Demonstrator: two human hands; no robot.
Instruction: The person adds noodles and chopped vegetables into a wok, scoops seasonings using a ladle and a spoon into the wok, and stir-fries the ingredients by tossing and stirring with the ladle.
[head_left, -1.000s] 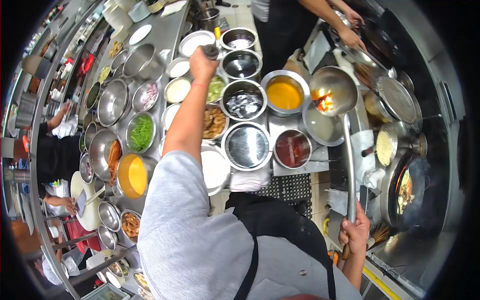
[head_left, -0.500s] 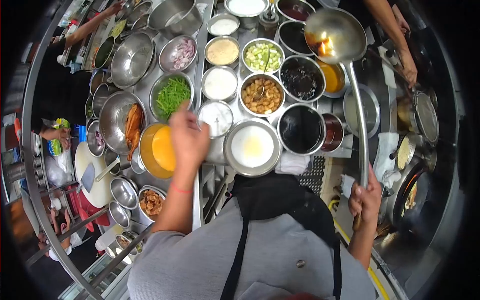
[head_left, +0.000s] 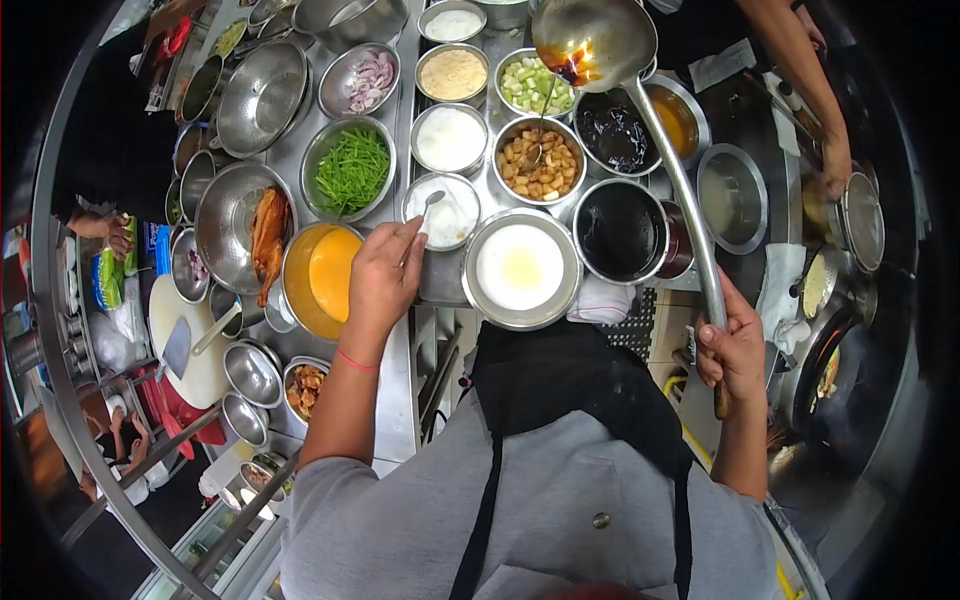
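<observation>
My right hand is closed around the long handle of a metal ladle. Some dark, oily sauce lies in its bowl, which is held out over the ingredient bowls at the far right. With my left hand I pinch a small spoon above a bowl of white powder. Just left of that hand stands a pot of orange liquid. Between my hands is a bowl of milky liquid, with a bowl of dark liquid to its right.
Bowls of green strips, browned cubes and chopped celery-like pieces crowd the counter. A roasted bird piece rests in a colander. Another person's arm reaches in at the right, near a wok.
My left hand now has a small spoon and has tipped towards the white powder bowl, where a lid-like white surface showed before. The ladle has swung left; its flame is gone.
</observation>
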